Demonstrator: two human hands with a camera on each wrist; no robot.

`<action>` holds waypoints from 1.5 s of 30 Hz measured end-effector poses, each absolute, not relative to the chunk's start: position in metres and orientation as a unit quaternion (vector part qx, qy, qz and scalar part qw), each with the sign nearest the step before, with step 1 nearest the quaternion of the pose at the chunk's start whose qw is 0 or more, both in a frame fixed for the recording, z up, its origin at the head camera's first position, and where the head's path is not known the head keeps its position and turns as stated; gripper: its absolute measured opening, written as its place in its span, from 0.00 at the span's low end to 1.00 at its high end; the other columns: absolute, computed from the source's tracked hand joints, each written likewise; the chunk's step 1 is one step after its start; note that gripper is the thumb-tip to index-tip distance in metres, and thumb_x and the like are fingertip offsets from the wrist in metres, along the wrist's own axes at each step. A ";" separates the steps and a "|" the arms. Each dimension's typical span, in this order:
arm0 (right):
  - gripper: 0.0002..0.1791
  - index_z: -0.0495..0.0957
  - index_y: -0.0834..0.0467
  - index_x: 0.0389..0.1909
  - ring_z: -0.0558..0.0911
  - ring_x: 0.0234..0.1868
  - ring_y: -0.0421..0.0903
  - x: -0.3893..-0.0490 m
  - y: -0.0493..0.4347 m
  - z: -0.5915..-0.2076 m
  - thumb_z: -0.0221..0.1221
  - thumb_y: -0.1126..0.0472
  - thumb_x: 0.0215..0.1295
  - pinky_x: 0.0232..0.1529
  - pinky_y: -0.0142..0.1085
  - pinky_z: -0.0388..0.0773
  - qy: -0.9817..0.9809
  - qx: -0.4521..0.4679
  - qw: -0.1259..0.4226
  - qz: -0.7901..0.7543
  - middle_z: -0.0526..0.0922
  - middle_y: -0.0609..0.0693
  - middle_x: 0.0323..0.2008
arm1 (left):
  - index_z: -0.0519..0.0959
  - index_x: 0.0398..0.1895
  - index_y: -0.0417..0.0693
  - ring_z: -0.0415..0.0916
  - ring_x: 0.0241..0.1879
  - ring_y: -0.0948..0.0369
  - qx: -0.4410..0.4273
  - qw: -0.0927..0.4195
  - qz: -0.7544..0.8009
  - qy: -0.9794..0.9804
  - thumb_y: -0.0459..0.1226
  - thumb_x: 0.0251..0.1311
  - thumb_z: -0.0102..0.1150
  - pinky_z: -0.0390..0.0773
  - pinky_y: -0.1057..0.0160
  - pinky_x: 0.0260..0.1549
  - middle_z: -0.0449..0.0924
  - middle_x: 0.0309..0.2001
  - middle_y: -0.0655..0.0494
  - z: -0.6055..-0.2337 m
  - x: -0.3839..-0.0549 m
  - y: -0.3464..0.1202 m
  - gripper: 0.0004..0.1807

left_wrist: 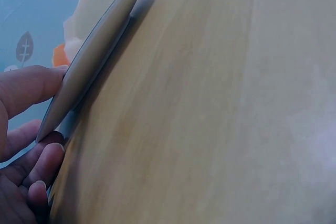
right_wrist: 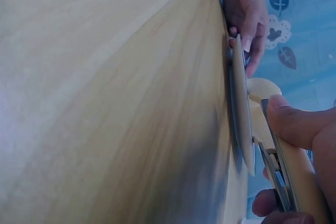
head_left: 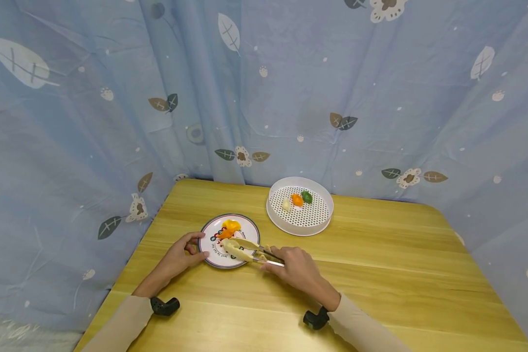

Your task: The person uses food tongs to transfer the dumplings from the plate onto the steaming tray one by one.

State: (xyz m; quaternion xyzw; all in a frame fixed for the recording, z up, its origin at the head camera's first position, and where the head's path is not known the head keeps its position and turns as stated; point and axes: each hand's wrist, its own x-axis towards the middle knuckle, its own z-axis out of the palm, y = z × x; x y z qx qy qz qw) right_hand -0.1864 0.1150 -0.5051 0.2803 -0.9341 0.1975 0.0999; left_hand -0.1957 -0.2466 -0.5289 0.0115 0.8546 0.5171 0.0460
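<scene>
My left hand pinches the left rim of a white plate with printed lettering; its thumb is on top and fingers are below in the left wrist view. A yellow piece and an orange piece, perhaps bell pepper, lie on this plate. My right hand grips metal-handled tongs with cream-coloured heads. The heads reach low over the plate, near the orange piece. A pale lump shows by the tips; whether the tongs hold it, I cannot tell.
Behind and right of the plate stands a round white tray with a perforated bottom. Inside are a pale piece, an orange piece and a green piece. A blue patterned curtain hangs behind the wooden table.
</scene>
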 end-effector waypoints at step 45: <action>0.33 0.85 0.59 0.58 0.63 0.20 0.39 -0.205 0.195 -0.470 0.67 0.37 0.63 0.22 0.35 0.63 -0.946 0.176 0.140 0.234 0.74 0.42 0.18 | 0.73 0.69 0.49 0.69 0.42 0.53 0.011 0.046 0.520 0.853 0.43 0.60 0.75 0.71 0.64 0.37 0.72 0.52 0.47 -0.528 -0.195 -0.246 0.34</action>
